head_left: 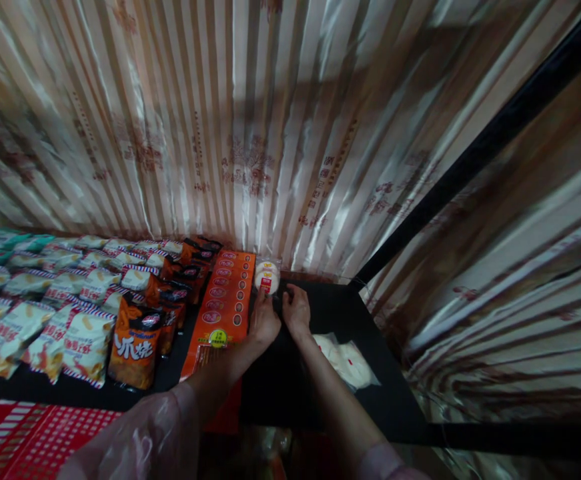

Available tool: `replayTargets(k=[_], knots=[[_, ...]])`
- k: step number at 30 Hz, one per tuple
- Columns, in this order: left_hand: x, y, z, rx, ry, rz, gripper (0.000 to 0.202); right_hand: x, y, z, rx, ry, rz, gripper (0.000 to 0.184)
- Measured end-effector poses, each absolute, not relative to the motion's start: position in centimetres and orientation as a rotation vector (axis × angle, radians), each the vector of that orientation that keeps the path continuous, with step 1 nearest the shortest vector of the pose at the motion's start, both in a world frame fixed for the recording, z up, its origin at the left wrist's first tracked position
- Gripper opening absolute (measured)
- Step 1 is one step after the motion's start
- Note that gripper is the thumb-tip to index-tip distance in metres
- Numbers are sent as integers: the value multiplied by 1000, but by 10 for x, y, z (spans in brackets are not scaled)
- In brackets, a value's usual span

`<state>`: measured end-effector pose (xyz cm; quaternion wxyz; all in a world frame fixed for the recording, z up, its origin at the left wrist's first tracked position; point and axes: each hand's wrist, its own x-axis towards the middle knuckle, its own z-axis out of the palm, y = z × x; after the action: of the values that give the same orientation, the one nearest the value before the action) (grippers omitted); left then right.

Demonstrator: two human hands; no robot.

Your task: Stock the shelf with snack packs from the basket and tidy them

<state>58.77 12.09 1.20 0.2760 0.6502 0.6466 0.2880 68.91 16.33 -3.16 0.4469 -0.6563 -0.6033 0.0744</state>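
A clear packet of round white crackers (268,272) with a red label is at the back of the black shelf, against the curtain. My left hand (265,320) reaches up to it, its fingers closed on the packet's lower edge. Just to the right, my right hand (296,311) is held apart from the packet with loosely bent fingers and nothing visible in them. More clear packets of white crackers (353,363) lie flat beyond my right forearm. An orange display box (225,293) with printed ovals stands left of my left hand.
Rows of white snack bags (87,340) and orange snack bags (135,350) fill the left of the black shelf (275,393). A red basket (65,433) sits at the front left. A dark post (450,180) slants at the right before the striped curtain (250,120).
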Motion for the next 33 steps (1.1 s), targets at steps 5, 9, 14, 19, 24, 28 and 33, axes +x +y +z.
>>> replayTargets(k=[5,9,14,19,24,28,33], knots=[[605,98,21,1900,1607,728,43,721,138,-14,-1632,-1528,89,33],[623,75,22,2027,1449,695,41,747,111,-5,-1726,-1504,37,37],[639,47,14,2160,1228,598,50,773,76,-14,-1889,-1475,-10,38],[642,25,11,2174,1198,378,61,783,51,-30,-1922,-1522,1,43],[637,1,9,2201,1278,353,62,774,33,-34,-1892,-1510,15,57],[633,-20,5,2263,1436,403,51,764,16,-32,-1881,-1521,107,61],[629,-40,-4,2382,1589,470,40,756,-1,-28,-1853,-1531,236,67]])
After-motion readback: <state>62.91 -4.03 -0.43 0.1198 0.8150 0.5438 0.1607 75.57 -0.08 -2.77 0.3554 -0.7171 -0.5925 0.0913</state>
